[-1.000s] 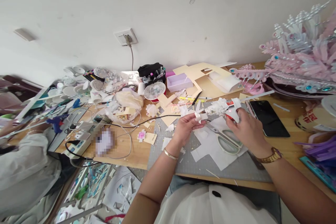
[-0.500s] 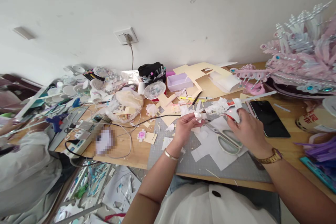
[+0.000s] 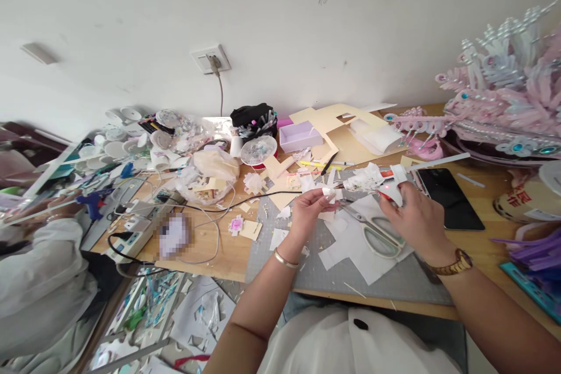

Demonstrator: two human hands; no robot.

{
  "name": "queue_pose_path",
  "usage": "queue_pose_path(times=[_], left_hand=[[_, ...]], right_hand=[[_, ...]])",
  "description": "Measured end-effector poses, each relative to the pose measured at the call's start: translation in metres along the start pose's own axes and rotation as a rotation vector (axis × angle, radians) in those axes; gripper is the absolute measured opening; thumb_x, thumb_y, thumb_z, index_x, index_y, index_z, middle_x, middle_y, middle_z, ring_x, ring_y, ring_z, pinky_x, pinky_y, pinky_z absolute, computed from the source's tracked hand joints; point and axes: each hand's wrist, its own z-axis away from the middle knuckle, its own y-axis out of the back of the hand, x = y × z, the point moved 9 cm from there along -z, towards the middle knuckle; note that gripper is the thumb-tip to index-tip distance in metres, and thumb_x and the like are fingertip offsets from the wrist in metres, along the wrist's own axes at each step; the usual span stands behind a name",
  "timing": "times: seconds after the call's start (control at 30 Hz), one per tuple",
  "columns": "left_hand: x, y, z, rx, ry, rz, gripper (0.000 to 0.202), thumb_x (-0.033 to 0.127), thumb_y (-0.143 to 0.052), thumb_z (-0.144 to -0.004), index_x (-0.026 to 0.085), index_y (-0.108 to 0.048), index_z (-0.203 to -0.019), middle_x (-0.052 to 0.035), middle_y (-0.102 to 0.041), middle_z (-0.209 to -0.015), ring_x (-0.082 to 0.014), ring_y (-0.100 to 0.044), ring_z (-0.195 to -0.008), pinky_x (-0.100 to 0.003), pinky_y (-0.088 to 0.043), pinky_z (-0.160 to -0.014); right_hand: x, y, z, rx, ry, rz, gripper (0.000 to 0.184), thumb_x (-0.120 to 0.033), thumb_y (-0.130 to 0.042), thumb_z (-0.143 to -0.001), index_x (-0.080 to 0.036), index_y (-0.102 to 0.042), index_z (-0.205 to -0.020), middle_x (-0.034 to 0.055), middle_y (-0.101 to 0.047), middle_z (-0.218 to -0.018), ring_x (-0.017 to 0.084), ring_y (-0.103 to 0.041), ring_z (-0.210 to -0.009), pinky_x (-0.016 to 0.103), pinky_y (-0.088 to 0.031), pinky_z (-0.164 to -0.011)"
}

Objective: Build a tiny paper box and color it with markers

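Observation:
My right hand [image 3: 416,219] is wrapped round a white and orange hot glue gun [image 3: 393,182], its nozzle pointing left and a long glue stick [image 3: 442,161] sticking out of its back. Between thumb and fingers of my left hand [image 3: 310,208] I pinch a small white piece [image 3: 328,191], maybe paper; its shape is hard to make out. The gun's tip is close to that piece; I cannot tell if they touch. Below the hands, scissors [image 3: 380,236] with pale handles lie on white paper [image 3: 350,254] over a grey cutting mat [image 3: 280,272].
A black phone or tablet [image 3: 451,198] lies right of the mat. Pink beaded headpieces [image 3: 504,105] stand at the right. Behind are a lilac box [image 3: 300,137] and cream card [image 3: 342,114]. A power strip [image 3: 131,242] and cables lie left, near another person with a blue glue gun [image 3: 93,204].
The glue gun and my right hand have shifted slightly to the right. The white piece in my left fingers has turned and moved a little left.

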Motion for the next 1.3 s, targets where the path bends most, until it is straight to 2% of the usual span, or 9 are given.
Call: queue_pose_path(times=[0.23,0.47,0.63,0.73,0.9,1.03,1.13,1.23,1.3], left_hand=[[0.002,0.004,0.000,0.056,-0.012,0.013,0.050,0.049,-0.093,-0.050,0.015,-0.071,-0.078,-0.0015,-0.072,-0.070,-0.0210,-0.073,-0.066,-0.033,-0.060,-0.065],[0.012,0.006,0.000,0.075,-0.098,-0.032,0.042,0.048,-0.092,-0.053,0.017,-0.074,-0.073,-0.0014,-0.072,-0.072,-0.0137,-0.065,-0.066,-0.029,-0.054,-0.068],[0.017,0.010,-0.001,0.091,-0.179,-0.080,0.031,0.041,-0.092,-0.056,0.018,-0.075,-0.067,0.0009,-0.068,-0.070,-0.0098,-0.055,-0.064,-0.024,-0.044,-0.062],[0.010,0.008,-0.002,0.065,-0.102,-0.041,0.034,0.044,-0.091,-0.055,0.017,-0.075,-0.069,0.0018,-0.065,-0.063,-0.0087,-0.054,-0.057,-0.024,-0.043,-0.059],[-0.004,0.004,-0.002,0.051,0.087,0.137,0.044,0.041,-0.095,-0.046,0.014,-0.074,-0.073,-0.0040,-0.073,-0.071,-0.0161,-0.069,-0.070,-0.030,-0.055,-0.075],[-0.006,0.004,-0.002,0.055,0.120,0.219,0.038,0.032,-0.095,-0.049,0.013,-0.073,-0.074,-0.0061,-0.075,-0.078,-0.0183,-0.073,-0.078,-0.033,-0.057,-0.085],[-0.008,0.005,-0.001,0.054,0.143,0.202,0.036,0.030,-0.094,-0.053,0.012,-0.072,-0.075,-0.0053,-0.074,-0.075,-0.0172,-0.072,-0.074,-0.030,-0.057,-0.077],[-0.008,0.003,0.001,0.016,0.158,0.163,0.041,0.037,-0.095,-0.052,0.012,-0.073,-0.076,-0.0025,-0.069,-0.066,-0.0132,-0.067,-0.063,-0.024,-0.053,-0.062],[-0.006,0.001,0.001,-0.006,0.148,0.153,0.046,0.042,-0.095,-0.049,0.012,-0.074,-0.076,-0.0007,-0.067,-0.063,-0.0111,-0.065,-0.060,-0.022,-0.050,-0.057]], right_hand=[[0.020,0.003,0.002,0.062,-0.238,-0.136,0.040,-0.063,-0.061,-0.076,-0.025,-0.046,-0.076,-0.0010,-0.048,-0.056,0.021,-0.050,-0.053,0.031,-0.032,-0.052],[0.035,-0.006,0.004,0.055,-0.396,-0.410,0.048,-0.066,-0.070,-0.065,-0.027,-0.044,-0.076,-0.0003,-0.058,-0.063,0.021,-0.056,-0.059,0.033,-0.043,-0.058],[0.033,-0.003,0.003,0.079,-0.380,-0.407,0.048,-0.068,-0.068,-0.066,-0.027,-0.044,-0.077,-0.0023,-0.056,-0.061,0.020,-0.055,-0.056,0.033,-0.042,-0.056],[0.028,-0.001,0.004,0.085,-0.348,-0.331,0.048,-0.068,-0.068,-0.065,-0.028,-0.042,-0.076,-0.0032,-0.052,-0.059,0.020,-0.053,-0.055,0.032,-0.039,-0.055],[0.017,0.003,0.004,0.074,-0.277,-0.218,0.048,-0.069,-0.065,-0.069,-0.027,-0.044,-0.076,-0.0023,-0.048,-0.057,0.021,-0.053,-0.053,0.032,-0.036,-0.053],[0.013,0.004,0.002,0.069,-0.242,-0.139,0.051,-0.073,-0.061,-0.071,-0.025,-0.048,-0.079,-0.0010,-0.049,-0.057,0.021,-0.051,-0.052,0.031,-0.033,-0.052],[0.011,0.002,0.001,0.047,-0.202,-0.104,0.052,-0.074,-0.059,-0.072,-0.024,-0.051,-0.082,0.0009,-0.052,-0.059,0.021,-0.051,-0.053,0.031,-0.031,-0.052],[0.008,0.000,0.000,0.021,-0.165,-0.093,0.051,-0.072,-0.059,-0.074,-0.022,-0.053,-0.084,0.0019,-0.053,-0.060,0.023,-0.053,-0.056,0.031,-0.030,-0.052],[0.006,-0.001,0.000,0.010,-0.152,-0.085,0.050,-0.071,-0.058,-0.076,-0.022,-0.053,-0.085,0.0022,-0.052,-0.059,0.023,-0.054,-0.058,0.031,-0.030,-0.052]])
